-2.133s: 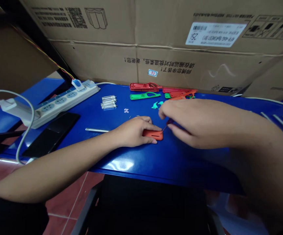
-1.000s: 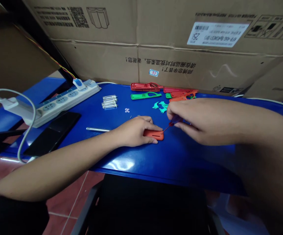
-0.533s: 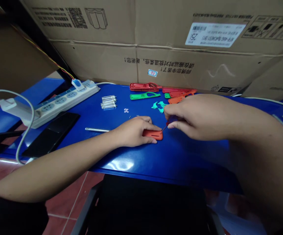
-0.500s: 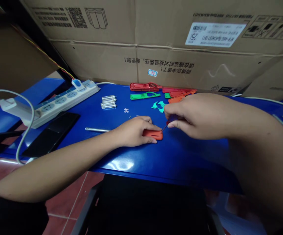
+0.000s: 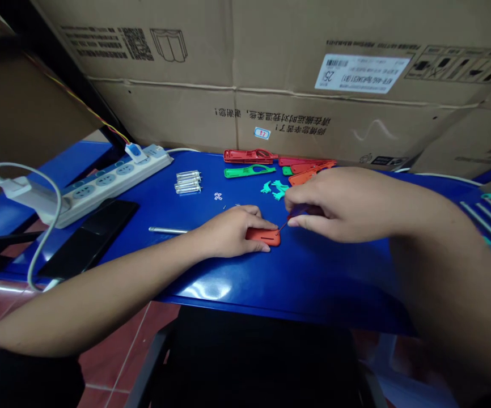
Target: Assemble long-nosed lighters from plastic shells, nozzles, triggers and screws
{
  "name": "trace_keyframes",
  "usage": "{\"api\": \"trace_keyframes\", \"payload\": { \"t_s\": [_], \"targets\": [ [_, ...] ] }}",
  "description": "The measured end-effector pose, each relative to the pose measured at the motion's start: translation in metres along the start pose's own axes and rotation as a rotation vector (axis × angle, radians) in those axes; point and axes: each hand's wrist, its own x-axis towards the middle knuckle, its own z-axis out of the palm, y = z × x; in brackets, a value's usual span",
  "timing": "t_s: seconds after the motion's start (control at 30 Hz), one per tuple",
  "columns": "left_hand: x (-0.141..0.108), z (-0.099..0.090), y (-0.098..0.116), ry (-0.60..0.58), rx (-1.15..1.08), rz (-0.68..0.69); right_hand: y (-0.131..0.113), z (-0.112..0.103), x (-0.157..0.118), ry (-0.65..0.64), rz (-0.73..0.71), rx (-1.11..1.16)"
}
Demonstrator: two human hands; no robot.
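My left hand (image 5: 232, 231) presses an orange plastic lighter casing (image 5: 271, 237) to the blue table, with fingers along its far side and the thumb along its near side. The rest of that casing is hidden under the palm. In my right hand (image 5: 330, 207) is a screwdriver (image 5: 284, 225), its dark red handle mostly covered by the fingers. It leans, with the tip at the right end of the casing, near a slot. A metal tube (image 5: 166, 230) lies partly behind my left wrist.
Red casing halves (image 5: 249, 156), a green casing half (image 5: 248, 171) and teal triggers (image 5: 277, 190) lie behind my hands. Several clear cylinders (image 5: 188, 181) and small pale pieces (image 5: 218, 196) are further left. A power strip (image 5: 113, 181) and black phone (image 5: 90, 238) sit left; a cardboard box (image 5: 186, 113) stands behind.
The view has tilted slightly, so the table sits a little lower. Both hands keep their hold, and the screwdriver tip stays at the casing's right end.
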Motion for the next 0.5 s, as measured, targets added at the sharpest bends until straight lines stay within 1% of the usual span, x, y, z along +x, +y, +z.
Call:
{"api": "trace_keyframes", "payload": {
  "t_s": [0.07,0.13,0.17,0.2,0.27,0.3,0.37,0.43,0.5],
  "targets": [
    [-0.001,0.0,0.0,0.009,-0.01,-0.018,0.013,0.0,-0.008,0.034,0.006,0.06],
    [-0.001,-0.004,0.0,0.021,-0.054,-0.031,0.025,0.005,-0.014,0.149,0.117,0.051],
    [-0.002,-0.007,-0.002,0.029,-0.085,-0.034,0.03,0.012,-0.016,0.204,0.182,0.019],
    [-0.002,-0.012,-0.003,0.038,-0.112,-0.032,0.034,0.02,-0.017,0.233,0.234,-0.012],
    [-0.004,-0.023,-0.01,0.076,-0.143,-0.036,0.038,0.041,-0.015,0.204,0.284,-0.035],
    [-0.004,-0.03,-0.014,0.108,-0.145,-0.047,0.039,0.053,-0.013,0.212,0.311,-0.049],
    [-0.005,-0.043,-0.024,0.222,-0.193,-0.139,0.04,0.075,-0.008,0.198,0.345,-0.085],
    [-0.005,-0.052,-0.033,0.336,-0.213,-0.237,0.04,0.09,-0.004,0.175,0.358,-0.118],
    [-0.005,-0.056,-0.039,0.404,-0.173,-0.295,0.037,0.097,0.0,0.189,0.334,-0.132]
  ]
}}
